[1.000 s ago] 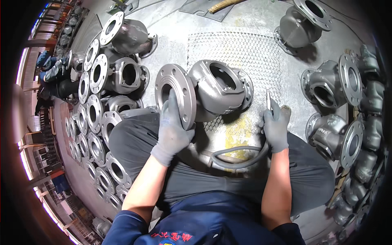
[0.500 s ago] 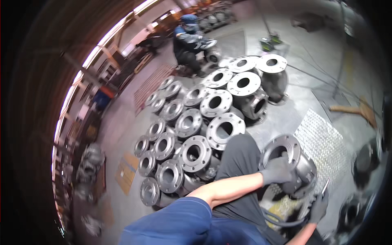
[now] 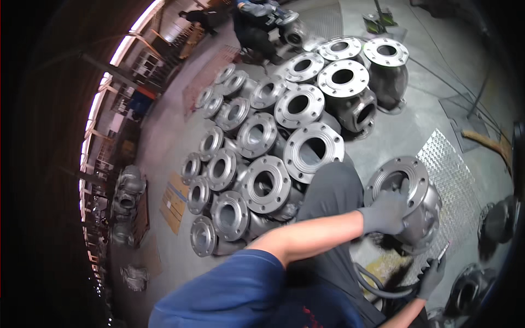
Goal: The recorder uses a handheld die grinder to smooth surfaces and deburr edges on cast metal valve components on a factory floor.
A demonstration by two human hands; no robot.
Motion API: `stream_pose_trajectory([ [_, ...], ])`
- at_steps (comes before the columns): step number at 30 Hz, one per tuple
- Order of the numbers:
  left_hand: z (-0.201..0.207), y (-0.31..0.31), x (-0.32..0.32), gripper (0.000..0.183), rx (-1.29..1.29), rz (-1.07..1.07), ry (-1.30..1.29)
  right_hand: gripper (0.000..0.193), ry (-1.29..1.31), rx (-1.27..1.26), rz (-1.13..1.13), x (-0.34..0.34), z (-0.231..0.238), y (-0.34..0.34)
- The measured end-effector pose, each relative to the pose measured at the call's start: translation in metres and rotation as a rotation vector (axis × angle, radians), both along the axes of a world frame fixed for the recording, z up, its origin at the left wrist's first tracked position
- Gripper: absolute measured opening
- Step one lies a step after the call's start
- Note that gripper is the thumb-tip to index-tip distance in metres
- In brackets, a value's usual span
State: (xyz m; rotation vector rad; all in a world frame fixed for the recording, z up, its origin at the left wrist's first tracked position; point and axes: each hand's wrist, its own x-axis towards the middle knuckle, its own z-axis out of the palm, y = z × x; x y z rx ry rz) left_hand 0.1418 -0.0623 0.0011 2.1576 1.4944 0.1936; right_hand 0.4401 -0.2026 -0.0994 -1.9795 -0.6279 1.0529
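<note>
A grey cast valve body [image 3: 426, 216] with a round, bolt-holed flange stands tilted at the right of my knee. My left hand [image 3: 385, 213], in a grey glove, grips the near edge of its flange, fingers reaching over the opening. Lower right, my gloved right hand [image 3: 433, 279] is closed around a slim handheld power tool [image 3: 443, 251]. Only the tool's thin metal shaft shows clearly, pointing up toward the valve body but apart from it; the hand hides its body. A grey corrugated hose [image 3: 377, 287] curves beside that hand.
Rows of flanged valve bodies [image 3: 265, 183] crowd the floor left of my knee. A patterned metal plate [image 3: 443, 175] lies behind the held one. More dark castings [image 3: 465, 292] stand far right. Cardboard [image 3: 174, 202] lies on the left. Another person [image 3: 257, 33] works at the back.
The view has tilted downward, so the valve bodies sit higher and the co-worker's head has left the picture. My left hand stays on the flange; my right still holds the tool.
</note>
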Motion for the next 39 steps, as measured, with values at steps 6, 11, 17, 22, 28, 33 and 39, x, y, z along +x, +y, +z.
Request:
stream_pose_trajectory([
  [6,0.018,0.007,-0.059,0.038,-0.093,-0.121,0.091,0.041,0.112,-0.088,0.042,-0.067,0.03,0.036],
  [11,0.024,0.011,-0.038,0.1,-0.064,0.163,-0.126,0.05,-0.029,0.025,0.076,-0.054,0.018,0.012],
  [17,-0.002,0.01,-0.056,0.107,-0.09,0.156,-0.29,0.047,0.009,-0.003,0.079,-0.048,-0.002,0.005],
  [22,0.002,0.013,-0.051,0.087,-0.23,0.258,-0.428,0.039,0.034,0.02,0.155,-0.047,-0.032,0.011],
  [28,0.016,0.034,-0.041,0.089,-0.252,0.235,-0.382,0.031,-0.218,-0.078,0.572,0.016,-0.02,0.071],
  [33,0.019,0.05,-0.05,0.091,-0.256,0.209,-0.307,0.029,-0.391,-0.183,1.023,0.05,-0.006,0.141],
  [39,0.024,0.067,-0.043,0.098,-0.237,0.154,-0.263,0.025,-0.526,-0.226,1.319,0.046,-0.005,0.172],
])
